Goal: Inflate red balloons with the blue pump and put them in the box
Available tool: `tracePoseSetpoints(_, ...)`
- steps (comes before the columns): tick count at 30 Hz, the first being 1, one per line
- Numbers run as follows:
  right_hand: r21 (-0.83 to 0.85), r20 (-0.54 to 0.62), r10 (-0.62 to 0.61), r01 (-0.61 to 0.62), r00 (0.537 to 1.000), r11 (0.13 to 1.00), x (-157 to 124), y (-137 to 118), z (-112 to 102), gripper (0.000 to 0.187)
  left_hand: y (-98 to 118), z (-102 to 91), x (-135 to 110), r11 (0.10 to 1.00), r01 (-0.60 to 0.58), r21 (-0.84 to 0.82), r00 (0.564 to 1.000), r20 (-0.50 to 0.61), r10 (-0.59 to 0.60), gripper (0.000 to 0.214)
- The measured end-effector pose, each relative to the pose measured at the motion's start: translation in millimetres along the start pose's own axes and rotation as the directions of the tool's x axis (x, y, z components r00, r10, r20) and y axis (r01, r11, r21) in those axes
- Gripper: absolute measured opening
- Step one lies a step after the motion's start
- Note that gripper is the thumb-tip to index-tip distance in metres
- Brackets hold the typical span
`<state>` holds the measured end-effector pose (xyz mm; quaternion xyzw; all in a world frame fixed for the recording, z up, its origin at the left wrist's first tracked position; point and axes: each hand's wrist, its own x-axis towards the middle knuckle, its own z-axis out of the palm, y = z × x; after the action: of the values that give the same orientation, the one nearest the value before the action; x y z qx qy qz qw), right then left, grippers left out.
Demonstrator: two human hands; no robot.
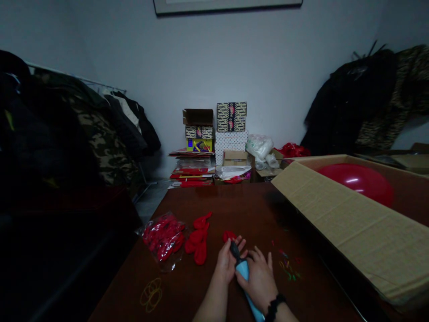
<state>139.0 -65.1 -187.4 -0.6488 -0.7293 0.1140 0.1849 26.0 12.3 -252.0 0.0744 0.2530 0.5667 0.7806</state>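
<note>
Both my hands are low at the centre of a dark wooden table (234, 205). My right hand (258, 277), with a black band on its wrist, is wrapped round a light blue hand pump (244, 273) with a black nozzle. My left hand (228, 261) pinches at the nozzle's tip, where a limp red balloon (229, 235) sits. Whether the balloon is on the nozzle or just beyond it is unclear. Loose red balloons (198, 241) lie just left of my hands.
A clear bag of red balloons (162, 237) lies further left; rubber bands (151, 294) near the front edge, small coloured bands (288, 266) to the right. A large open cardboard box (351, 223) holding an inflated red balloon (360, 181) fills the right. Stacked boxes (231, 129) and coats line the wall.
</note>
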Motion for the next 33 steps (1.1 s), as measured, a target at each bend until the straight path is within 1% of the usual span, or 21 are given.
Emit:
tracePoseSetpoints(5,-0.046,-0.037,-0.004,0.002,0.999,0.999,-1.7,-4.8,-1.0,0.039,4.5,-0.9,-1.0,0.998,-0.009,-0.061,1.0,-0.005,0.008,0.011)
tracePoseSetpoints(8,-0.041,-0.001,0.032,-0.032,0.999,0.999,-0.9,-4.7,-0.7,0.039,3.6,2.1,-2.3,0.999,-0.006,-0.037,0.998,-0.055,0.004,0.015)
tracePoseSetpoints(11,-0.032,0.018,0.04,-0.039,0.999,0.999,-1.3,-4.9,-1.7,0.038,1.3,5.2,-3.6,0.998,-0.063,-0.022,0.993,-0.103,0.06,0.016)
tracePoseSetpoints(15,-0.014,-0.015,0.014,-0.014,1.0,1.0,-9.1,-5.3,-4.6,0.039,-2.2,8.3,-5.6,0.993,-0.114,-0.009,0.989,-0.093,0.112,0.015)
tracePoseSetpoints(20,-0.03,0.049,0.087,-0.086,0.995,0.996,-19.9,-2.6,-0.7,0.042,-2.9,10.0,-2.1,0.989,-0.144,0.022,0.982,-0.12,0.146,0.013)
tracePoseSetpoints(24,-0.059,0.115,0.087,-0.081,0.99,0.995,-31.4,9.0,7.9,0.047,5.6,8.3,5.7,0.975,-0.218,0.033,0.966,-0.132,0.221,0.014)
tracePoseSetpoints(28,-0.065,0.259,0.057,-0.042,0.964,0.997,-48.1,30.3,18.6,0.053,15.9,12.6,10.3,0.973,-0.22,0.068,0.965,-0.134,0.228,0.012)
tracePoseSetpoints(30,-0.092,0.252,0.061,-0.039,0.966,0.995,-55.5,39.3,23.2,0.05,17.1,18.3,11.3,0.971,-0.222,0.085,0.965,-0.124,0.232,0.012)
tracePoseSetpoints(33,-0.13,0.171,0.067,-0.045,0.983,0.991,-62.4,46.7,26.2,0.044,12.8,25.3,12.7,0.968,-0.231,0.1,0.965,-0.104,0.241,0.012)
